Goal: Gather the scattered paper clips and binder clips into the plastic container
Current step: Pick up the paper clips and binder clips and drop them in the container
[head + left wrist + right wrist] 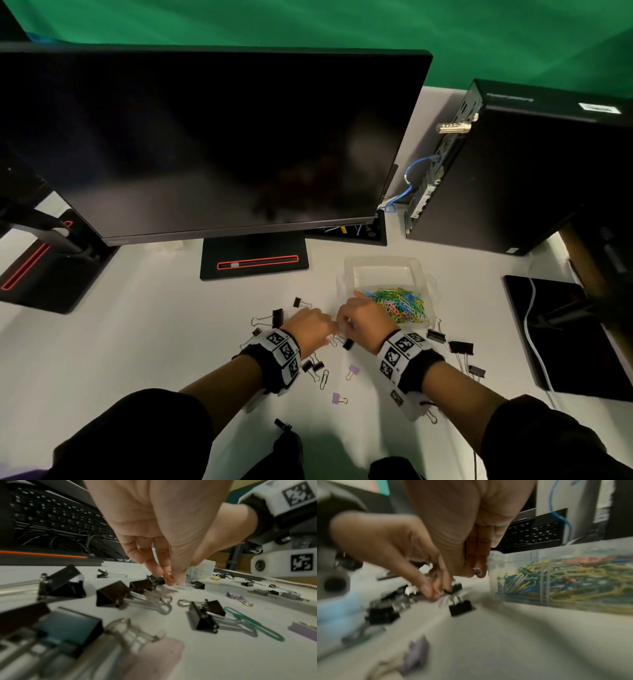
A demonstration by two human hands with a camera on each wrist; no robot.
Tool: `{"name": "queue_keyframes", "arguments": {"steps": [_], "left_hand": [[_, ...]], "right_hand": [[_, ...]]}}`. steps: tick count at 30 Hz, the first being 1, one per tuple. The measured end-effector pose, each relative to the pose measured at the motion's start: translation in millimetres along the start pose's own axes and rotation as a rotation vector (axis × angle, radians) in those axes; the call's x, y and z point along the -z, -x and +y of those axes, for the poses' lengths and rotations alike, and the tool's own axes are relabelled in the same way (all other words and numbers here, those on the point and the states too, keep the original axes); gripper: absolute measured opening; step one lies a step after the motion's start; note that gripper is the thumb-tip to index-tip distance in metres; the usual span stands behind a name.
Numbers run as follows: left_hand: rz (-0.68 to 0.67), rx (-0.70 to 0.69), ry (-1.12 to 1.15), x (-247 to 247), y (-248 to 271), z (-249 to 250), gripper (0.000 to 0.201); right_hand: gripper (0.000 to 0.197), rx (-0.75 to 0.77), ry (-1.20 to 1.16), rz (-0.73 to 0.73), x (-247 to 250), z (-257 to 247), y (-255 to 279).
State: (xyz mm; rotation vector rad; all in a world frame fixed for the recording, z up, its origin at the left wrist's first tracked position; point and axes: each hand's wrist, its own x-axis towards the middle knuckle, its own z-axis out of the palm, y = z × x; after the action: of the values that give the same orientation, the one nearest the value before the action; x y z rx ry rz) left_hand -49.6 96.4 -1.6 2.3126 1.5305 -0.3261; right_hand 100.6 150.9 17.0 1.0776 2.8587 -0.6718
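Could drop the small black binder clip (348, 343) on the way over, being held only by its thin wire handles. Could also drag neighbouring black binder clips (113, 595) along, packed as closely as they are at centre-left of the left wrist view. Might knock the two hands together, since they are almost touching at lower centre of the head view. Might nudge the plastic container (380, 264), just up and right of the hands and light enough to slide on the white desk (171, 325).

Left hand (310, 329): fingertips (169, 580) drawn tight against the thumb and pressed down at the desk, apparently pinching those wire handles.

Right hand (363, 317): fingers (477, 561) curled and bunched close together beside the container's near corner. Cannot tell whether anything is held; too blurred.

Container open, part filled with coloured paper clips (400, 303) heaped along its near side. Plenty left outside: purple binder clips (337, 398) and a green paper clip (324, 378) lower centre, more black ones right of the right wrist.
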Motion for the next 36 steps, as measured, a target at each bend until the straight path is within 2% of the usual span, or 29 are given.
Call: {"name": "queue_keyframes", "arguments": {"steps": [2,6,12,14,17,20,23,26,28,30,33,36], "left_hand": [[-0.034,-0.022,-0.056,-0.4,-4.4,1.4,0.028],[-0.049,-0.029,-0.102,-1.1,-9.6,3.1,0.025],[-0.063,0.013,-0.121,0.4,-9.9,9.8,0.024],[-0.078,0.028,-0.124,1.4,-10.0,12.8,0.031],[-0.089,0.043,-0.128,4.3,-9.8,16.0,0.035],[-0.088,0.058,-0.130,3.9,-8.3,18.6,0.035],[-0.094,0.065,-0.111,1.5,-7.2,17.8,0.027],[-0.096,0.040,-0.078,2.7,-6.5,16.8,0.024],[-0.060,-0.012,-0.018,11.3,-4.1,21.6,0.025],[0.006,-0.054,0.116,23.5,-2.3,29.3,0.026],[0.122,-0.049,0.326,40.0,-6.4,38.4,0.021],[0.226,-0.010,0.419,50.9,-20.7,45.6,0.021]], "right_hand": [[0.015,-0.052,-0.117,0.093,8.6,5.0,10.9],[0.017,-0.134,-0.186,0.222,19.8,26.3,29.2],[0.021,-0.400,-0.201,0.358,28.6,73.8,48.4],[0.022,-0.449,-0.206,0.349,29.7,83.4,51.0],[0.034,-0.522,-0.123,0.314,28.6,93.9,57.4],[0.040,-0.659,-0.133,0.294,28.1,100.3,69.8],[0.030,-0.696,-0.216,0.236,26.8,99.2,79.2],[0.012,-0.633,-0.296,0.313,21.1,98.6,86.4],[0.012,-0.576,-0.385,0.333,18.5,99.4,93.3],[0.016,-0.582,-0.452,0.358,21.0,100.3,104.2],[0.025,-0.708,-0.416,0.422,21.9,112.4,124.2],[0.032,-0.887,-0.270,0.308,19.0,124.9,144.3]]}}
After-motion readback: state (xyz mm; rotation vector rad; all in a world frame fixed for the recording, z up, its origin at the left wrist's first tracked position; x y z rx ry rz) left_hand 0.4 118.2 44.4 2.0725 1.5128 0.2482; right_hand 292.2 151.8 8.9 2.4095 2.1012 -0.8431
